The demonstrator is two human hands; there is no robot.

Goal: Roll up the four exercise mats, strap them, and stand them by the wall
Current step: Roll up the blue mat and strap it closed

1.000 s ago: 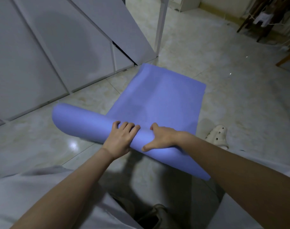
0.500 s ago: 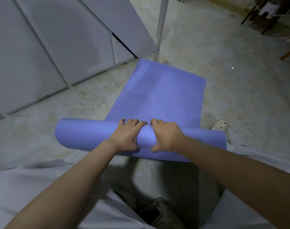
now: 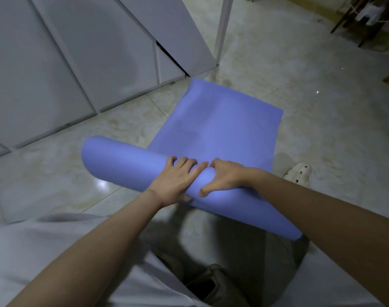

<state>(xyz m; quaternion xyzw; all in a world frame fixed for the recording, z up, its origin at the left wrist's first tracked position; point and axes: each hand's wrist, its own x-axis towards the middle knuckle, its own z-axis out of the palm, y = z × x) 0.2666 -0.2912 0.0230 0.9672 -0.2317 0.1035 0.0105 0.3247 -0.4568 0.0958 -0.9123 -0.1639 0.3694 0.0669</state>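
So, your left hand and right hand, side by side, both clamp the rolled part of the purple mat on the floor near the white cabinet. Beyond them a flat stretch toward the cabinet is not yet rolled; strapping and standing look undone.

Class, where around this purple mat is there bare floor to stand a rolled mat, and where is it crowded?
Bare floor lies left of the rolled mat, up to the white panels, and far right beyond the sandal. Crowded: mid-roll, where the left hand and right hand grip it, and beside the sandal.
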